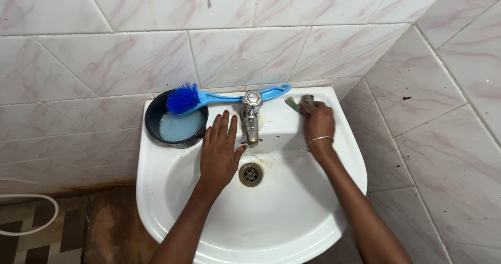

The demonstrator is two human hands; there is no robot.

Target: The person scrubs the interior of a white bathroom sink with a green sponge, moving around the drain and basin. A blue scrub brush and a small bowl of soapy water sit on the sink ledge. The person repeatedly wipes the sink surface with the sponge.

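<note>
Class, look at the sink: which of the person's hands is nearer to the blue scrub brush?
Left. The left hand lies flat in the sink, just below and right of the blue scrub brush. The right hand is beyond the tap, pressing a green scouring pad on the back rim.

White sink [156, 191], blue brush [183, 99] (pink-veined white tiles [125, 60])
</note>
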